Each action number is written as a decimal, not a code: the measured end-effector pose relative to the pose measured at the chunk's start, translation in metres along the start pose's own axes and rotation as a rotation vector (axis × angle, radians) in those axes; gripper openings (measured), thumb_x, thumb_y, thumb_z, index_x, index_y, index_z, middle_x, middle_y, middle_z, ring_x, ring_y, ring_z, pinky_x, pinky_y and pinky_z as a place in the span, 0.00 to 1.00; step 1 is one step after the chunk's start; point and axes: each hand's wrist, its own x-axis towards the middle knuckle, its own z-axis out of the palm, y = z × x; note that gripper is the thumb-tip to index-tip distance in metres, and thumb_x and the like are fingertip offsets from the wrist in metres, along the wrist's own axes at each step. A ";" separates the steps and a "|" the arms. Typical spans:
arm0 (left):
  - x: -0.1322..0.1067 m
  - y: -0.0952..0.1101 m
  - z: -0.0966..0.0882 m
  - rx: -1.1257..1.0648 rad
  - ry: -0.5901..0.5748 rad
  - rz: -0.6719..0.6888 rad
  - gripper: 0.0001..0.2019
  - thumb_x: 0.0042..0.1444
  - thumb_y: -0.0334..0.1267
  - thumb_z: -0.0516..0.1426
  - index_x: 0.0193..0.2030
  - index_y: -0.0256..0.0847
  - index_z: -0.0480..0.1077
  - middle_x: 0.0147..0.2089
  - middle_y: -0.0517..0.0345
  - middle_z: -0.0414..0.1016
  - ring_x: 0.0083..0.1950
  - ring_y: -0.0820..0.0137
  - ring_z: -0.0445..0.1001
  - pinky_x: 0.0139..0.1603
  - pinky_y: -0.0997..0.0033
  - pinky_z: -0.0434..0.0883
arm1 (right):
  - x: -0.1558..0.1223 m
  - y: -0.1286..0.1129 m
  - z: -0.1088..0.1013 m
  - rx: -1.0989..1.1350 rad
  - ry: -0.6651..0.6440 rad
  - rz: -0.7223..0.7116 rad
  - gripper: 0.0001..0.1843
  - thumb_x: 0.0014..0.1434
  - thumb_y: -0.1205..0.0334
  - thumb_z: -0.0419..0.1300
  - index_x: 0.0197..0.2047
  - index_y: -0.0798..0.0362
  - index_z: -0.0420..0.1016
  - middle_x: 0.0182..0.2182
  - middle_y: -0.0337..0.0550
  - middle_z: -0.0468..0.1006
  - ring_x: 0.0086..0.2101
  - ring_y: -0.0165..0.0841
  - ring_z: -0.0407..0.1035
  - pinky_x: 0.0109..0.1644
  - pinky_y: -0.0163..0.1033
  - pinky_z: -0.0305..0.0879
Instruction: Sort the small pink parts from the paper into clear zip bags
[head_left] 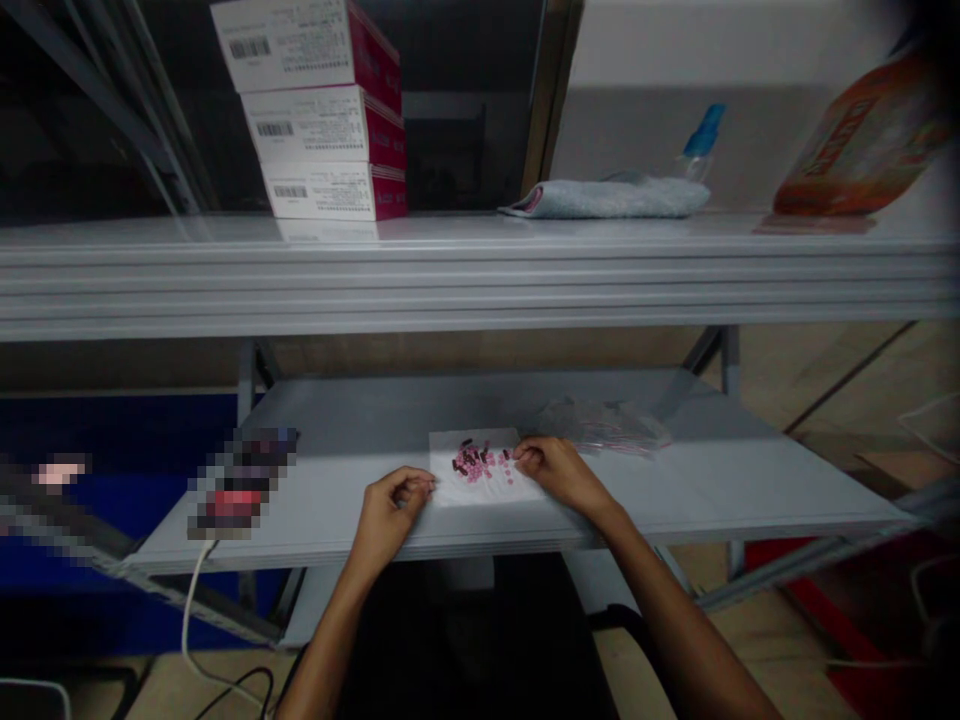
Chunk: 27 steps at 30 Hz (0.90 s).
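A thin white sheet (450, 492) lies flat on the grey lower shelf in front of me. On it rests a loose pile of small round pink pieces (472, 468), mixed with dark, longer pieces (456, 465); they look like tablets or beads, too small to name. My left hand (391, 508) is at the sheet's left edge, thumb and finger pinched together; whether they grip the edge I cannot tell. Over the sheet's right side, my right hand (556, 470) has its fingers pinched beside a few separate pieces. What those fingertips hold, if anything, is hidden.
Clear plastic bags (607, 425) lie behind my right hand. A blurred-out item (244, 485) with a white cable is at left. On the upper shelf (450, 285) stand stacked boxes (322, 130), a folded cloth (607, 198), a blue-topped spray bottle (703, 135) and an orange container (855, 145).
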 end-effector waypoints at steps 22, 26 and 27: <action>0.002 0.003 0.000 0.005 0.015 0.006 0.09 0.58 0.41 0.59 0.38 0.39 0.78 0.38 0.51 0.83 0.39 0.65 0.79 0.40 0.69 0.73 | 0.092 0.079 -0.039 -0.331 -0.065 0.012 0.18 0.63 0.67 0.54 0.54 0.52 0.77 0.57 0.49 0.75 0.59 0.39 0.67 0.65 0.43 0.60; 0.001 0.001 0.001 -0.018 0.020 -0.006 0.09 0.59 0.40 0.59 0.39 0.38 0.78 0.38 0.51 0.83 0.38 0.66 0.79 0.40 0.70 0.73 | 0.072 0.079 -0.046 -0.325 -0.111 -0.009 0.20 0.66 0.61 0.55 0.60 0.49 0.73 0.61 0.47 0.71 0.62 0.41 0.62 0.67 0.48 0.56; 0.002 0.000 0.002 -0.015 0.015 -0.008 0.09 0.59 0.40 0.59 0.39 0.38 0.78 0.38 0.51 0.83 0.39 0.66 0.79 0.40 0.70 0.73 | 0.063 0.080 -0.050 -0.328 -0.124 -0.039 0.21 0.66 0.60 0.55 0.61 0.49 0.72 0.62 0.46 0.69 0.64 0.41 0.59 0.69 0.50 0.53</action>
